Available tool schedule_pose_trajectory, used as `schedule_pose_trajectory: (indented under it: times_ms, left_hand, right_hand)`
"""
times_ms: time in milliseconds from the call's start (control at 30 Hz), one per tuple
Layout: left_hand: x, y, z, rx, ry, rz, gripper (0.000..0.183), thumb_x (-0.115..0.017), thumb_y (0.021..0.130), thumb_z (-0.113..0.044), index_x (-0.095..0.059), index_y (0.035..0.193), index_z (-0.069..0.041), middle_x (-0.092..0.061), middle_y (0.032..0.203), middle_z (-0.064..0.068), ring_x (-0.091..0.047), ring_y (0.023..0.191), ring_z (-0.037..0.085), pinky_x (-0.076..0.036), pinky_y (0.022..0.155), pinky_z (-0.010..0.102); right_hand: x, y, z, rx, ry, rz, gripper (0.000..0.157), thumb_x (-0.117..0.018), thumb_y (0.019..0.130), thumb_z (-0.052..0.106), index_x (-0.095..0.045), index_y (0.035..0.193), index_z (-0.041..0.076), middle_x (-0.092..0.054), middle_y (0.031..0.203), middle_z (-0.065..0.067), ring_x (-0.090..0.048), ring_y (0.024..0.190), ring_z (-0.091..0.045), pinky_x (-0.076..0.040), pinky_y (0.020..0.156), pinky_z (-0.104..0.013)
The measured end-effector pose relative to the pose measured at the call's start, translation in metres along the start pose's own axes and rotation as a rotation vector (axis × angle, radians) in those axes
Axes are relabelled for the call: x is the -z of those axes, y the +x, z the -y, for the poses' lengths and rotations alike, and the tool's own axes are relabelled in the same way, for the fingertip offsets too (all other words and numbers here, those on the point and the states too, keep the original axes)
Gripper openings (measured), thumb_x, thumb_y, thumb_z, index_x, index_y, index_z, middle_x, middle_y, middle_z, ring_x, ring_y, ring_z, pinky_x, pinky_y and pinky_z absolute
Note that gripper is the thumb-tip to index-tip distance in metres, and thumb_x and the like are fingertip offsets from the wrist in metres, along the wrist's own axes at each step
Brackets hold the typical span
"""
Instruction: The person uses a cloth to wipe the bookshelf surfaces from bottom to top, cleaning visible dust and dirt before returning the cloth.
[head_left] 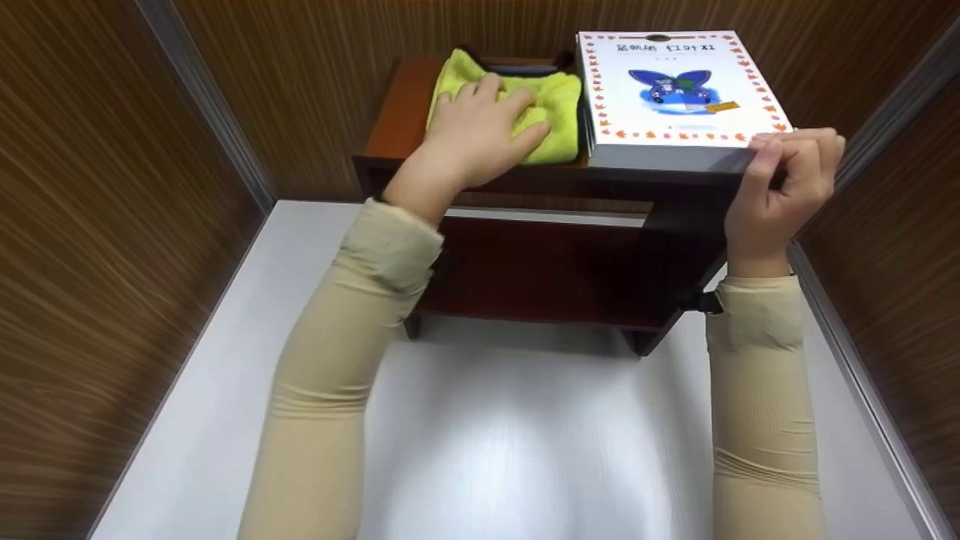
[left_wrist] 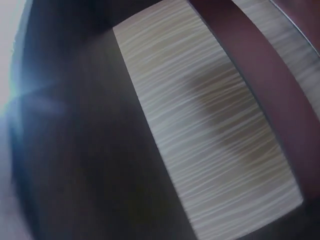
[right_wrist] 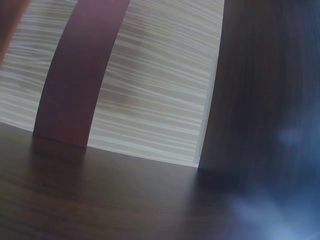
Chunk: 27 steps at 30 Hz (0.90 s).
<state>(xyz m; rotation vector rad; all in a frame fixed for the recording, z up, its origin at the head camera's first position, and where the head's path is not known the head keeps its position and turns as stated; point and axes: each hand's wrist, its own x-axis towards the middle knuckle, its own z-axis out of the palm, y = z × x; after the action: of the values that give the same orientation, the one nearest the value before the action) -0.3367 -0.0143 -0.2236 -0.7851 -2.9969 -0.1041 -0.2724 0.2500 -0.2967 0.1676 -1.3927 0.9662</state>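
Observation:
On the left of the small dark-wood shelf unit's top, a yellow-green cloth (head_left: 559, 112) lies loosely bunched. My left hand (head_left: 476, 131) rests on it, palm down, fingers spread and thumb out to the right. To the right of the cloth sits a stack of white picture books (head_left: 622, 90), the top cover bordered with orange leaves around a blue butterfly drawing. At its front right corner my right hand (head_left: 787, 176) pinches the top book's edge between thumb and curled fingers. Neither wrist view shows a hand.
Behind the cloth a dark object (head_left: 517, 70) is mostly covered. The shelf unit has a lower reddish-brown board (head_left: 540, 270) and stands on a pale floor (head_left: 487, 435). Wood-grain walls close in at the left (head_left: 112, 187), back and right (head_left: 892, 217).

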Motion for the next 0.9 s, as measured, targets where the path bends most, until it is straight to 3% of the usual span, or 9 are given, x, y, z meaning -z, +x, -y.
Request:
schedule_pose_trajectory:
  times_ms: [133,233,333,433,567,700,767,833,900]
  left_hand:
    - [-0.004,-0.023,0.009,-0.08,0.053,-0.105,0.062,-0.03,0.091,-0.062,-0.043,0.132,-0.018,-0.044,0.124,0.005,-0.042,0.117,0.026,-0.031,0.094,0.044]
    - [-0.006,-0.035,0.02,-0.155,0.068,-0.217,0.062,-0.047,0.086,-0.062,-0.046,0.119,-0.01,-0.048,0.111,0.007,-0.046,0.105,0.028,-0.034,0.088,0.042]
    - [-0.01,-0.042,0.031,-0.224,0.064,-0.332,0.064,-0.063,0.078,-0.056,-0.048,0.114,-0.006,-0.051,0.102,0.01,-0.047,0.096,0.03,-0.037,0.083,0.041]
    - [-0.016,-0.046,0.041,-0.29,0.062,-0.433,0.056,-0.071,0.074,-0.043,-0.052,0.11,-0.004,-0.053,0.095,0.012,-0.046,0.089,0.031,-0.038,0.081,0.04]
    - [-0.019,-0.05,0.05,-0.352,0.0,-0.48,0.042,-0.073,0.072,-0.03,-0.055,0.099,-0.003,-0.053,0.086,0.01,-0.045,0.083,0.031,-0.036,0.082,0.04]
    - [-0.009,-0.058,0.057,-0.282,-0.205,-0.414,0.033,-0.071,0.073,-0.024,-0.055,0.094,-0.004,-0.053,0.085,0.007,-0.045,0.081,0.026,-0.037,0.076,0.037]
    - [-0.003,-0.062,0.064,-0.215,-0.328,-0.436,0.033,-0.07,0.074,-0.021,-0.055,0.097,-0.002,-0.053,0.089,0.007,-0.046,0.083,0.022,-0.038,0.075,0.035]
    - [-0.002,-0.065,0.072,-0.163,-0.407,-0.532,0.042,-0.071,0.076,-0.02,-0.054,0.11,-0.001,-0.053,0.099,0.007,-0.048,0.087,0.019,-0.04,0.077,0.033]
    - [-0.009,-0.067,0.08,-0.188,-0.436,-0.72,0.049,-0.07,0.078,-0.015,-0.051,0.119,0.001,-0.056,0.107,0.009,-0.051,0.092,0.018,-0.042,0.083,0.031]
  right_hand:
    - [0.0,-0.003,-0.003,-0.007,-0.009,0.009,0.03,-0.05,0.079,0.017,-0.058,0.067,-0.01,-0.05,0.076,0.019,-0.046,0.079,-0.008,-0.035,0.077,-0.024]
    - [0.001,-0.002,-0.004,-0.016,-0.023,0.016,0.03,-0.05,0.079,0.017,-0.058,0.068,-0.01,-0.048,0.076,0.021,-0.045,0.08,-0.005,-0.034,0.078,-0.023]
    - [0.003,0.0,-0.004,-0.021,-0.031,0.021,0.03,-0.05,0.079,0.017,-0.058,0.069,-0.01,-0.047,0.077,0.022,-0.045,0.081,-0.004,-0.034,0.079,-0.023]
    - [0.004,0.001,-0.003,-0.022,-0.031,0.024,0.03,-0.05,0.079,0.016,-0.058,0.069,-0.01,-0.048,0.077,0.022,-0.044,0.081,-0.003,-0.034,0.079,-0.023]
    - [0.003,0.0,-0.003,-0.016,-0.019,0.023,0.03,-0.05,0.079,0.016,-0.057,0.068,-0.01,-0.048,0.076,0.022,-0.044,0.081,-0.003,-0.034,0.08,-0.024]
    - [0.002,-0.001,-0.003,-0.006,-0.005,0.02,0.029,-0.051,0.079,0.016,-0.057,0.067,-0.009,-0.049,0.076,0.022,-0.045,0.079,-0.008,-0.034,0.08,-0.024]
    - [0.002,-0.001,-0.003,0.0,-0.003,0.017,0.029,-0.051,0.079,0.016,-0.058,0.067,-0.009,-0.049,0.076,0.022,-0.045,0.079,-0.01,-0.034,0.08,-0.025]
    - [0.002,0.001,-0.004,0.008,-0.003,0.011,0.029,-0.051,0.079,0.017,-0.058,0.067,-0.008,-0.05,0.076,0.021,-0.046,0.079,-0.011,-0.034,0.08,-0.025]
    - [0.002,0.001,-0.004,0.012,-0.001,0.008,0.029,-0.051,0.078,0.018,-0.058,0.067,-0.008,-0.051,0.076,0.02,-0.046,0.079,-0.011,-0.034,0.08,-0.025]
